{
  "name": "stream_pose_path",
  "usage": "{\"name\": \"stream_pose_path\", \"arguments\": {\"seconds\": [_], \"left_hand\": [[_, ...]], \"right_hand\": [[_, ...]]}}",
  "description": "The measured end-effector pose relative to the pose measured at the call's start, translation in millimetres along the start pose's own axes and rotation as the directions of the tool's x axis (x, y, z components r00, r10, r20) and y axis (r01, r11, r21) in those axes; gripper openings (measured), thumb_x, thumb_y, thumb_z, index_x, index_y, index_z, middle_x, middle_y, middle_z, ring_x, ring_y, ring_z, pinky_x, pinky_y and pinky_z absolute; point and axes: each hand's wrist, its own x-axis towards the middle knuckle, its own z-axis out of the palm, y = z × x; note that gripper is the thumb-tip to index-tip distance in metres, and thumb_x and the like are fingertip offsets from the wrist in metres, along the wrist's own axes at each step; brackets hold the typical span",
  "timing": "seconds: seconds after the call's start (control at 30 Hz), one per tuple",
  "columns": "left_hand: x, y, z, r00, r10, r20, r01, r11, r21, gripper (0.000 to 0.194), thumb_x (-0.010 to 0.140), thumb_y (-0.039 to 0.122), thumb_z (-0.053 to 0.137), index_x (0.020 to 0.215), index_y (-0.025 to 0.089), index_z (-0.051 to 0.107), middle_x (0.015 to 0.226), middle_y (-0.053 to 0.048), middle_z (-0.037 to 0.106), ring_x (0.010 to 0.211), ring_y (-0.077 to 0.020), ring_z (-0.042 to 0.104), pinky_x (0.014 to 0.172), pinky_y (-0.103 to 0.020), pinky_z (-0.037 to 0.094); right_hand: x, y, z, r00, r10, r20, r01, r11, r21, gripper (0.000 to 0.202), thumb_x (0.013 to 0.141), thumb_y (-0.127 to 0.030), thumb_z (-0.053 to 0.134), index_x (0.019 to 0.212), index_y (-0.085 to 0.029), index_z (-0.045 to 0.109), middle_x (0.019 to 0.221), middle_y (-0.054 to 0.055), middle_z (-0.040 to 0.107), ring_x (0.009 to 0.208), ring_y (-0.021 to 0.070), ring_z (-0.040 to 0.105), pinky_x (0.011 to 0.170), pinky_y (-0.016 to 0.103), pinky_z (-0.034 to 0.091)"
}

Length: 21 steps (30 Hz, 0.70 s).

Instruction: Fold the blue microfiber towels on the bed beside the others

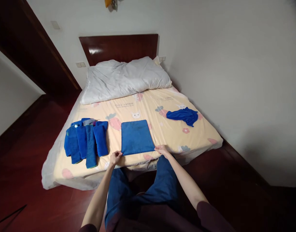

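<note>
A blue cloth (137,137) lies flat and square on the bed near its front edge. My left hand (116,157) pinches its near left corner, and my right hand (161,149) pinches the near right corner. Left of it lie several folded blue cloths (81,140) side by side, a grey one among them at the back. Farther right on the bed is a crumpled blue cloth (183,116), touched by neither hand.
The bed (167,135) has a yellow sheet with carrot and rabbit prints. A white quilt (123,77) lies across its far end, before a dark wooden headboard (123,46). A wall runs along the right, and my legs are against the front edge.
</note>
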Motion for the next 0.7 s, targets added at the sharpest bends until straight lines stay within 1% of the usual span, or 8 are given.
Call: {"name": "stream_pose_path", "arguments": {"seconds": [0.1, 0.2, 0.37, 0.47, 0.57, 0.7], "left_hand": [[-16.1, -2.1, -4.6, 0.999, 0.027, 0.040, -0.029, 0.999, 0.045, 0.035, 0.068, 0.056, 0.067, 0.073, 0.022, 0.066, 0.070, -0.004, 0.070, 0.073, -0.0244, 0.067, 0.072, -0.034, 0.051], [-29.0, -5.0, -5.6, 0.995, 0.050, 0.088, -0.054, 0.997, 0.047, 0.037, 0.071, 0.058, 0.064, 0.075, 0.021, 0.064, 0.069, -0.002, 0.067, 0.070, -0.0220, 0.065, 0.071, -0.033, 0.050], [-38.9, -5.7, -5.9, 0.987, 0.116, 0.106, -0.103, 0.987, -0.125, 0.046, 0.068, 0.066, 0.065, 0.073, 0.021, 0.059, 0.069, -0.002, 0.062, 0.070, -0.0204, 0.062, 0.070, -0.032, 0.050], [-42.0, -10.6, -10.5, 0.980, 0.137, 0.144, -0.113, 0.980, -0.165, 0.048, 0.067, 0.067, 0.068, 0.074, 0.021, 0.059, 0.070, -0.002, 0.063, 0.070, -0.0199, 0.062, 0.070, -0.032, 0.050], [-44.3, -18.7, -16.0, 0.971, 0.145, 0.190, -0.123, 0.985, -0.124, 0.046, 0.068, 0.066, 0.069, 0.074, 0.020, 0.063, 0.072, -0.004, 0.065, 0.071, -0.0207, 0.063, 0.071, -0.033, 0.051], [-42.7, -21.6, -20.1, 0.961, 0.155, 0.228, -0.157, 0.988, -0.010, 0.044, 0.068, 0.065, 0.069, 0.072, 0.021, 0.067, 0.076, -0.006, 0.069, 0.076, -0.0238, 0.066, 0.075, -0.035, 0.053]], "right_hand": [[-7.2, 9.5, -6.4, 0.999, 0.049, 0.007, -0.049, 0.999, -0.002, 0.025, 0.065, -0.034, 0.088, 0.075, -0.017, 0.073, 0.059, 0.000, 0.066, 0.046, 0.0081, 0.042, 0.047, 0.023, 0.034], [-13.4, 15.3, -12.5, 0.997, 0.058, 0.041, -0.058, 0.998, -0.004, 0.021, 0.065, -0.029, 0.086, 0.076, -0.016, 0.074, 0.057, -0.002, 0.065, 0.047, 0.0074, 0.042, 0.048, 0.022, 0.033], [-19.2, 15.4, -19.4, 0.995, 0.036, 0.093, -0.033, 0.999, -0.034, 0.020, 0.061, -0.025, 0.086, 0.074, -0.014, 0.077, 0.062, -0.001, 0.068, 0.047, 0.0066, 0.042, 0.048, 0.021, 0.032], [-21.9, 15.0, -22.8, 0.993, 0.006, 0.121, 0.002, 0.998, -0.063, 0.020, 0.059, -0.027, 0.086, 0.071, -0.014, 0.076, 0.065, 0.001, 0.071, 0.047, 0.0076, 0.045, 0.047, 0.021, 0.033], [-23.9, 14.7, -25.8, 0.987, -0.024, 0.158, 0.041, 0.994, -0.106, 0.021, 0.058, -0.029, 0.087, 0.068, -0.015, 0.076, 0.067, 0.002, 0.073, 0.047, 0.0082, 0.047, 0.045, 0.022, 0.033], [-23.9, 12.7, -27.6, 0.978, 0.036, 0.207, -0.009, 0.991, -0.133, 0.023, 0.055, -0.027, 0.090, 0.067, -0.014, 0.076, 0.057, 0.000, 0.068, 0.046, 0.0081, 0.046, 0.046, 0.022, 0.032]]}}
